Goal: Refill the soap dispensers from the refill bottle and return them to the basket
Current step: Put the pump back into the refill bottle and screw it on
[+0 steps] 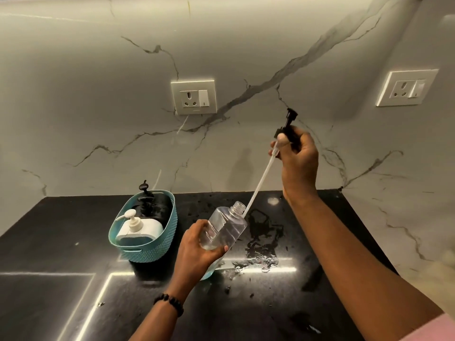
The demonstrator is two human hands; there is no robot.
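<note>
One clear bottle (222,228), one black pump (286,129) with its tube, one teal basket (145,244), two dispensers inside it, one white (138,228), one black (147,203); two wall sockets, two hands

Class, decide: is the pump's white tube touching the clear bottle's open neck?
Cannot tell. In the head view the tube ends right beside the clear bottle neck, outside the opening; neither contact nor gap shows plainly.

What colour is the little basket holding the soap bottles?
The basket is teal, with a woven-looking texture; the head view shows it clearly.
</note>
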